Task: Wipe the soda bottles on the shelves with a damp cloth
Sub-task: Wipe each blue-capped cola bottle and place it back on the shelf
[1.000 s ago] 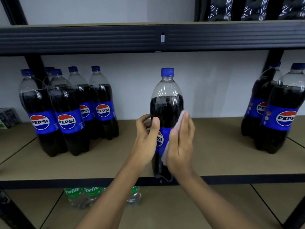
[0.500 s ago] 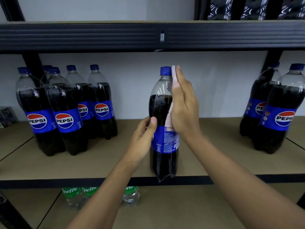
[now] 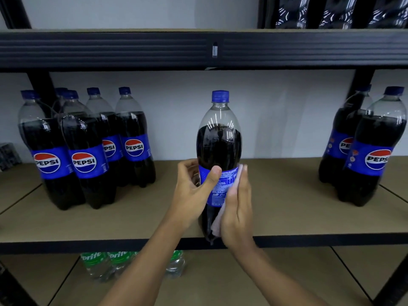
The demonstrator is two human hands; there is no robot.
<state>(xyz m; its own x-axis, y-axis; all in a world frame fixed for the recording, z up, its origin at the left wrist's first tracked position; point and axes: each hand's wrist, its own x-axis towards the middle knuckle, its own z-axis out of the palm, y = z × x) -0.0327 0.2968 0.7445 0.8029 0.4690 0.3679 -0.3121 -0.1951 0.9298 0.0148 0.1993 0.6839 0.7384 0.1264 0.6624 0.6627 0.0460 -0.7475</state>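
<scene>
Right hand [image 3: 237,208] lies flat with straight fingers, pressing a pale pink cloth [image 3: 217,224] against the right side of a clear plastic cola bottle [image 3: 218,140] with a blue cap and blue label. The cloth runs from the label down toward the base. Left hand [image 3: 192,191] steadies the same bottle from the other side, thumb across the front of the label and fingers curled behind it. The bottle is upright at the front edge of the tan board middle shelf [image 3: 88,226], well apart from the other stock. Whether its base rests on the board cannot be told.

By my judgement the wipe is partway through this one bottle: the cloth covers the lower half, and nothing shows whether shoulder and cap are done. No other bottle shows a sign of cleaning either way, so most of the job likely remains.

Counting outward, there is one bottle in hand. On the lower shelf [image 3: 220,283], three green-labelled Sprite bottles [image 3: 103,261] show, partly hidden by a forearm. Back left on the middle shelf is a cluster of Pepsi bottles [image 3: 88,155], five by their caps. Back right stands a pair of Pepsi bottles [image 3: 371,162], perhaps with more out of frame. On the top shelf [image 3: 132,49] are dark glossy wrapped packs [image 3: 331,12], count unclear.
</scene>
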